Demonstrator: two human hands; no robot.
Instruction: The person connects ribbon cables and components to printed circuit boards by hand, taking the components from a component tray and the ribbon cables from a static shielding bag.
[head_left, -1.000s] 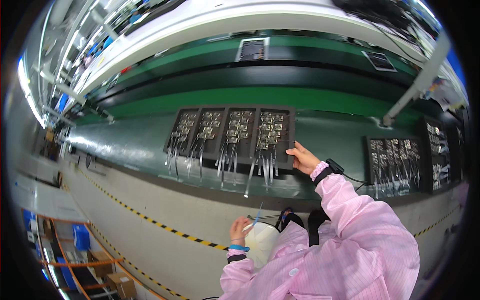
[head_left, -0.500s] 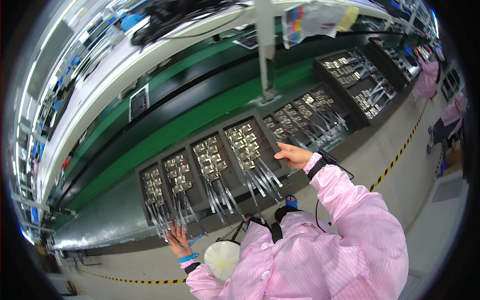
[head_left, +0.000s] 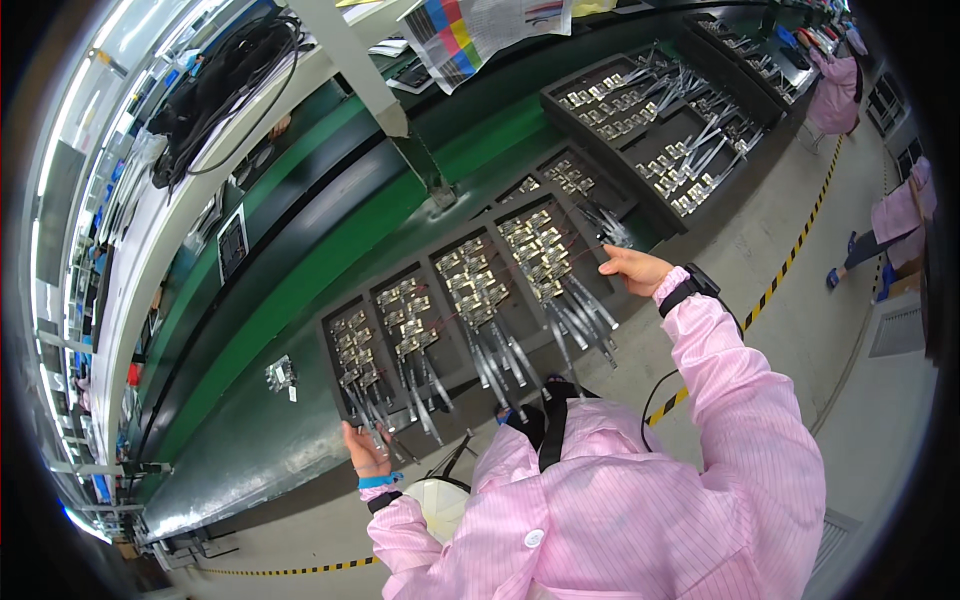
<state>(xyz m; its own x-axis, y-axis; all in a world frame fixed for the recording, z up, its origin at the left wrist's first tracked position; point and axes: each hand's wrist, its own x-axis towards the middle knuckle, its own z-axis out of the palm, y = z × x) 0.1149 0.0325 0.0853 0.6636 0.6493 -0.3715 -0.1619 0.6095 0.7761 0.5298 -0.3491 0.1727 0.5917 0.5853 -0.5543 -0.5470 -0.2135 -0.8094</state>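
A dark, compartmented tray [head_left: 452,362] lies tilted across the view in front of me, between my two hands. Its compartments hold small metallic electronic modules [head_left: 470,283] with silvery flat cables [head_left: 575,315] hanging over the near edge. My left hand [head_left: 368,452] is closed at the tray's near left corner, its fingertips partly hidden among the cables. My right hand [head_left: 638,270] pinches the tray's right end, thumb and fingers together. The right part of the tray covers some of another dark tray [head_left: 620,190] behind it, which also holds modules and cables.
Larger filled trays [head_left: 640,140] stand at the far right of the green bench [head_left: 310,440]. A small module [head_left: 282,378] lies on the bench left of the tray. A metal post [head_left: 420,165] rises behind. A round stool [head_left: 440,508] is below my left arm. Other people in pink stand far right.
Both hands and the tray have shifted right along the bench, and the tray now overlaps the one behind it. A small loose module has come into view on the bench at the left.
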